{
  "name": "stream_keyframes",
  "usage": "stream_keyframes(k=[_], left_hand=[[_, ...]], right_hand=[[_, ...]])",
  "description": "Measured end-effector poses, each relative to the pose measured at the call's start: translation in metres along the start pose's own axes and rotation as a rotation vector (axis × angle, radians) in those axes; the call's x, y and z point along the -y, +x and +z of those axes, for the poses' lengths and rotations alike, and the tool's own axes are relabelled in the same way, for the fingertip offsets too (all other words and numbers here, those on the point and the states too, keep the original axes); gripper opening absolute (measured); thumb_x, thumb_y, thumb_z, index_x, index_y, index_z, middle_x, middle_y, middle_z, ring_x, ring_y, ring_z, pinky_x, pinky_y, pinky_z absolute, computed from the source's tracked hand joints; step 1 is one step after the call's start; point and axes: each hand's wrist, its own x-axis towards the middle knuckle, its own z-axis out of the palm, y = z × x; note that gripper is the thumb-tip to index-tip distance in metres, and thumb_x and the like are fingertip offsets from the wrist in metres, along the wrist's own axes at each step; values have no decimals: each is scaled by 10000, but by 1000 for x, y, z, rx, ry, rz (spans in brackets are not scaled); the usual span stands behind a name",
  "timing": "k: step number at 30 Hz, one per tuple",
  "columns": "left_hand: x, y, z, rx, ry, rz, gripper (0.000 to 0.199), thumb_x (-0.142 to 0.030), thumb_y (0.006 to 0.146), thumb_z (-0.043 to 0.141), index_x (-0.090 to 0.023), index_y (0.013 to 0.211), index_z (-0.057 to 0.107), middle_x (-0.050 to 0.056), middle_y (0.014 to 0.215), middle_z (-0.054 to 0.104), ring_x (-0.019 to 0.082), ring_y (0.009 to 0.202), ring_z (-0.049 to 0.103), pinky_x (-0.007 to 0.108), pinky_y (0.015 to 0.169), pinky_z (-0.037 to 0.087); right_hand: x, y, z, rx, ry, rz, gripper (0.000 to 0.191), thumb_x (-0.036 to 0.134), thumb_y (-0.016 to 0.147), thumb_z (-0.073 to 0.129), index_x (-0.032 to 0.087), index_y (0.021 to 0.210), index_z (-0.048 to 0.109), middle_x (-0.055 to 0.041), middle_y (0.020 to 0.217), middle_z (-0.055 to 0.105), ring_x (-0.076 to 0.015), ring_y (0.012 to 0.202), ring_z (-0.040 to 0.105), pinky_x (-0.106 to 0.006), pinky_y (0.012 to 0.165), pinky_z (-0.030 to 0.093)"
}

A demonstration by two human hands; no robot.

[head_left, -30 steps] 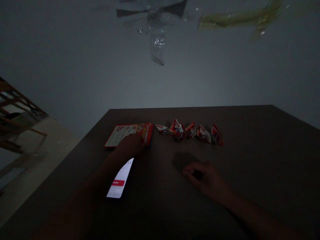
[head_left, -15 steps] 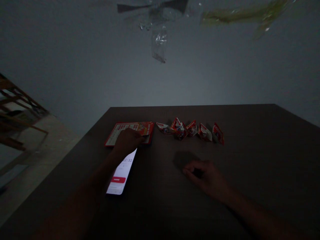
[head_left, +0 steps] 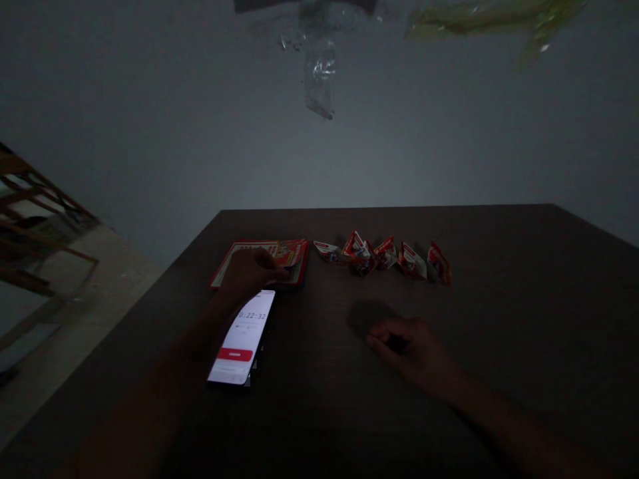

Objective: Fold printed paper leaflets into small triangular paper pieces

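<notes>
My left hand (head_left: 253, 267) is over a flat red-and-white printed sheet (head_left: 230, 261) at the table's left. Its thumb and forefinger are pinched at the sheet's right part, where a pale edge stands slightly raised. Just below that wrist lies a phone (head_left: 243, 339) with a lit screen showing a timer and a red button, partly behind my forearm. My right hand (head_left: 409, 349) rests on the table right of centre, its fingers curled and thumb near forefinger. Dim light hides whatever may be in them. Farther back, several folded red-and-white paper pieces (head_left: 358, 253) stand in a row.
The dark wooden table (head_left: 499, 286) reaches back to a grey wall (head_left: 424, 146). Clear tape (head_left: 319, 76) and yellowish tape (head_left: 479, 20) are stuck on the wall. Left of the table, wooden furniture (head_left: 40, 233) stands on the pale floor (head_left: 117, 256).
My left hand has shifted slightly, with the pale edge at its fingertips now more visible. More of the phone screen shows. My right hand stays in place; the view has tilted a little.
</notes>
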Motion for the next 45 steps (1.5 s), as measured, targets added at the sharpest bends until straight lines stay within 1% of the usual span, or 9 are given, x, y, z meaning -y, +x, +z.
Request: stream_keyframes(k=[6, 10, 13, 17, 22, 28, 32, 38, 45], left_hand=[[12, 6, 0, -24, -161, -20, 311, -385, 503, 781, -163, 623, 600, -2, 605, 644, 157, 585, 612, 215, 467, 418], [16, 8, 0, -48, -243, -7, 357, -394, 601, 717, -144, 848, 660, 42, 768, 696, 170, 662, 650, 241, 543, 490], [6, -2, -6, -63, -244, 13, 434, -377, 676, 648, -146, 1044, 644, 65, 905, 703, 193, 755, 661, 264, 599, 510], [-26, -39, -12, -58, -26, 134, 303, -341, 708, 618, -181, 951, 701, 37, 853, 705, 200, 745, 636, 280, 633, 487], [-58, -101, 9, 219, -9, 372, 161, -216, 733, 572, -197, 839, 691, 7, 706, 663, 146, 606, 577, 250, 577, 443], [-69, -144, 41, 541, -120, 627, 147, -121, 740, 538, -175, 768, 672, 23, 725, 645, 124, 612, 567, 226, 544, 398], [-75, -145, 42, 683, -270, 607, 131, -147, 762, 551, -167, 820, 668, 18, 740, 660, 109, 611, 573, 202, 549, 407], [-69, -125, 47, 877, -351, 579, 132, -136, 775, 528, -172, 869, 612, 34, 896, 679, 154, 788, 615, 248, 693, 462], [-44, -111, 56, 732, -441, 470, 224, -322, 849, 517, -218, 1045, 546, 52, 1134, 596, 210, 1034, 554, 316, 855, 443]], right_hand=[[2, 1, -1, 4, -3, 3, 182, 267, 826, 525, 166, 728, 641, 14, 581, 579, -108, 529, 534, -214, 510, 397], [2, 0, -1, 9, 1, 11, 185, 267, 829, 525, 164, 732, 644, 14, 583, 583, -108, 528, 534, -211, 506, 398], [1, 0, 1, 13, -8, 13, 181, 273, 834, 532, 164, 750, 648, 8, 599, 598, -114, 543, 550, -216, 517, 409], [1, 0, 0, -16, -15, -14, 157, 264, 848, 528, 172, 782, 636, -5, 630, 620, -126, 572, 584, -223, 531, 441], [4, -3, -15, -187, -256, -270, 332, 239, 808, 595, 183, 1133, 552, -126, 1132, 592, -234, 1035, 560, -369, 864, 466], [11, -2, -42, 126, -458, -410, 404, 169, 747, 628, 279, 1135, 613, -64, 1270, 534, -295, 1254, 383, -485, 986, 350], [11, -7, -56, 353, -335, -406, 322, 95, 687, 640, 306, 921, 705, -12, 1250, 560, -276, 1280, 381, -499, 1047, 285], [3, -32, -74, 360, -192, -303, 274, 63, 672, 673, 276, 842, 690, -40, 1271, 559, -271, 1299, 375, -498, 1032, 350], [-5, -29, -73, 302, -5, -124, 222, 106, 675, 689, 236, 853, 665, -103, 1172, 615, -260, 1093, 586, -383, 852, 524]])
